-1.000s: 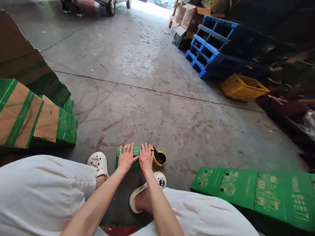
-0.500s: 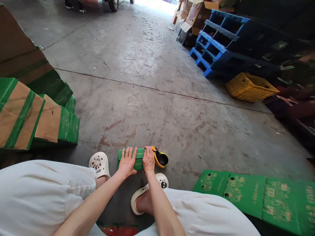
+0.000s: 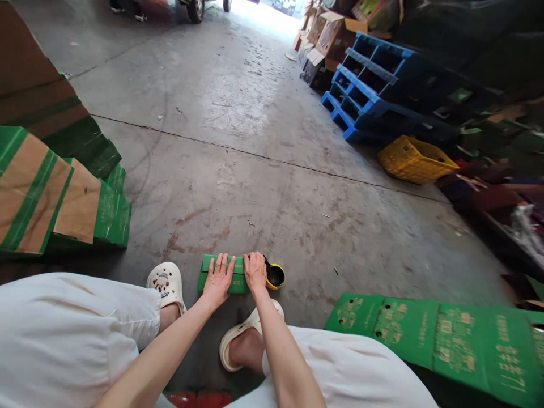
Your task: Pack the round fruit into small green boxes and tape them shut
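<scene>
I am resting my left hand (image 3: 217,283), fingers apart, on one green box (image 3: 239,283) on the floor (image 3: 255,187), while my right hand (image 3: 255,272), whose grip I cannot tell, is covering the box's right edge beside one tape dispenser (image 3: 275,276).

A person dressed in loose white trousers (image 3: 72,328), seen from the wearer's own viewpoint. The cloth is plain, wide and softly creased, with a seam line near the lower end of the left leg. Both forearms are bare up to the picture's lower edge, and the left hand (image 3: 216,281) and right hand (image 3: 256,273) are uncovered too. On the feet are cream clogs with rounded toes. The left clog (image 3: 168,286) has small round holes and decorative charms: a cartoon figure and dark lettering too small to read. The right clog (image 3: 249,324), partly hidden, shows a heel strap beside a bare ankle.
</scene>
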The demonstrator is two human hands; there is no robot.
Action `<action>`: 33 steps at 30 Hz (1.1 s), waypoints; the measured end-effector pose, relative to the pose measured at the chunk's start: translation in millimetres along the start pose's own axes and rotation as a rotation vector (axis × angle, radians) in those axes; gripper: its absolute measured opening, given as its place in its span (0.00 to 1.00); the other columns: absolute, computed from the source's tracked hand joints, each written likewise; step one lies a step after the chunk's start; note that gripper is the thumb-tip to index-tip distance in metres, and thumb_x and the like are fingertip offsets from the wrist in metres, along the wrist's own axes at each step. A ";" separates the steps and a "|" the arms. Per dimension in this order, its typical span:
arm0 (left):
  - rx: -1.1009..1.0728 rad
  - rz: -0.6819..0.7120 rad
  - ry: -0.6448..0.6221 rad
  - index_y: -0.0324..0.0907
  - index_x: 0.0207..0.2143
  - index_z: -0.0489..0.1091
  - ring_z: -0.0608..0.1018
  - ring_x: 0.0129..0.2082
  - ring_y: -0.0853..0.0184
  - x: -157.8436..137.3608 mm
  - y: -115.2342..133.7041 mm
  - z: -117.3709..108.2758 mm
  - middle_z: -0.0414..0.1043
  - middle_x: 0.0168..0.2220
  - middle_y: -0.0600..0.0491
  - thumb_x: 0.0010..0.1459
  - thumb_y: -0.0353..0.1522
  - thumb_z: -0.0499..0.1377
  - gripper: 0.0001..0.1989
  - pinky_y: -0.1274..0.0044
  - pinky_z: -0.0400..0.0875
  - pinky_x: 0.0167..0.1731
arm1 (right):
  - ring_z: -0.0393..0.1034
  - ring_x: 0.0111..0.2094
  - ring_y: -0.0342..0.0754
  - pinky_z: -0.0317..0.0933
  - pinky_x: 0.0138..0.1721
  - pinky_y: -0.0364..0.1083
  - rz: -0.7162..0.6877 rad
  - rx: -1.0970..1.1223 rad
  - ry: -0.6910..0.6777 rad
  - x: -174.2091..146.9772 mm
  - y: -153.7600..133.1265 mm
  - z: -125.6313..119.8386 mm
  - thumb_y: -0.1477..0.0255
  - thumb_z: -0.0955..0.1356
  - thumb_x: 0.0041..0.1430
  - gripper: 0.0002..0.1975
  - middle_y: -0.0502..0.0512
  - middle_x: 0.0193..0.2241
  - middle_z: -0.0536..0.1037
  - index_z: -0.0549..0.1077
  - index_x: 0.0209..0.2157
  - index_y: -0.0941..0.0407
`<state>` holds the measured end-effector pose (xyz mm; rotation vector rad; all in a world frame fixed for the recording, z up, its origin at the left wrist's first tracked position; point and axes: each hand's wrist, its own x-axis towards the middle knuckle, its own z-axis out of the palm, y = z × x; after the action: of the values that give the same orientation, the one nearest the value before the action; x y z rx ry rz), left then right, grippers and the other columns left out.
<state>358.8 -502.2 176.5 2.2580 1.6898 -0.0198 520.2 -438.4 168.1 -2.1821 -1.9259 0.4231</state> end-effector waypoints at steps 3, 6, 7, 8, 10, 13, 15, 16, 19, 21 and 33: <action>-0.006 0.032 0.015 0.39 0.77 0.40 0.43 0.77 0.42 -2.6 -1.9 -0.2 0.38 0.77 0.31 0.48 0.36 0.72 0.62 0.51 0.35 0.73 | 0.70 0.55 0.56 0.61 0.56 0.49 0.141 0.006 -0.034 23.7 22.4 -9.0 0.70 0.59 0.72 0.15 0.65 0.52 0.77 0.75 0.51 0.56; 0.002 0.035 0.020 0.41 0.77 0.39 0.43 0.77 0.41 -3.8 -2.5 0.9 0.38 0.77 0.31 0.49 0.37 0.72 0.62 0.51 0.34 0.73 | 0.74 0.50 0.59 0.64 0.50 0.50 0.356 -0.013 -0.101 30.4 45.3 -10.6 0.73 0.62 0.66 0.19 0.70 0.49 0.79 0.72 0.56 0.62; 0.003 0.035 0.016 0.41 0.77 0.39 0.43 0.77 0.41 -3.2 -2.6 0.9 0.38 0.77 0.31 0.49 0.37 0.72 0.62 0.51 0.34 0.73 | 0.75 0.50 0.60 0.64 0.50 0.51 0.410 -0.025 -0.127 27.7 50.5 -8.9 0.73 0.64 0.64 0.22 0.71 0.50 0.78 0.70 0.58 0.63; 0.002 0.037 0.010 0.41 0.77 0.39 0.43 0.77 0.41 -2.1 -2.8 0.7 0.37 0.77 0.31 0.49 0.37 0.72 0.62 0.51 0.35 0.73 | 0.74 0.52 0.60 0.64 0.52 0.52 0.448 -0.039 -0.150 23.3 54.0 -6.2 0.74 0.66 0.61 0.26 0.72 0.52 0.77 0.68 0.61 0.64; -0.006 0.044 -0.004 0.42 0.78 0.38 0.43 0.77 0.41 1.3 -3.1 -0.2 0.37 0.77 0.30 0.49 0.36 0.71 0.61 0.51 0.35 0.73 | 0.71 0.58 0.61 0.61 0.56 0.53 0.501 -0.072 -0.185 11.4 57.3 0.1 0.73 0.68 0.59 0.32 0.75 0.59 0.72 0.62 0.65 0.63; -0.023 0.052 -0.018 0.42 0.78 0.37 0.44 0.77 0.41 6.9 -3.3 -1.5 0.37 0.77 0.30 0.49 0.33 0.69 0.61 0.50 0.35 0.72 | 0.71 0.60 0.65 0.58 0.58 0.59 0.551 -0.109 -0.256 -3.2 59.4 5.7 0.66 0.70 0.61 0.31 0.80 0.60 0.70 0.63 0.62 0.64; -0.033 0.052 -0.026 0.43 0.78 0.36 0.43 0.77 0.41 10.4 -3.2 -1.9 0.37 0.77 0.31 0.49 0.31 0.68 0.61 0.49 0.36 0.72 | 0.72 0.59 0.66 0.57 0.59 0.61 0.544 -0.119 -0.312 -5.9 61.5 4.8 0.63 0.70 0.62 0.26 0.79 0.57 0.73 0.68 0.57 0.63; -0.039 0.051 -0.033 0.42 0.78 0.36 0.43 0.77 0.41 12.1 -3.1 -2.0 0.37 0.77 0.31 0.49 0.30 0.68 0.61 0.49 0.36 0.72 | 0.72 0.59 0.66 0.56 0.59 0.61 0.530 -0.120 -0.334 -5.1 62.5 3.4 0.62 0.70 0.63 0.23 0.78 0.56 0.75 0.69 0.55 0.62; -0.049 0.062 -0.058 0.41 0.78 0.37 0.43 0.77 0.39 17.5 -4.8 -3.1 0.36 0.77 0.29 0.49 0.31 0.68 0.61 0.49 0.37 0.72 | 0.72 0.59 0.65 0.58 0.56 0.59 0.508 -0.118 -0.371 2.5 63.5 -3.2 0.63 0.66 0.67 0.19 0.77 0.53 0.78 0.70 0.53 0.61; -0.044 0.097 -0.069 0.40 0.77 0.37 0.42 0.77 0.39 21.9 -8.5 -4.9 0.36 0.77 0.28 0.48 0.31 0.69 0.62 0.49 0.36 0.72 | 0.74 0.57 0.65 0.61 0.53 0.57 0.506 -0.100 -0.380 9.6 62.1 -9.3 0.63 0.65 0.69 0.20 0.78 0.51 0.79 0.70 0.54 0.63; -0.040 0.249 -0.072 0.41 0.77 0.35 0.40 0.77 0.43 33.4 -31.2 -14.0 0.35 0.77 0.30 0.45 0.30 0.73 0.66 0.50 0.32 0.72 | 0.75 0.37 0.53 0.66 0.35 0.45 0.152 0.499 -0.422 74.5 8.7 -120.3 0.37 0.60 0.62 0.39 0.61 0.38 0.82 0.77 0.43 0.60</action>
<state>337.1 -459.6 175.5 2.3899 1.3518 -0.0102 577.6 -361.1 272.1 -2.0093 -1.5858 1.3229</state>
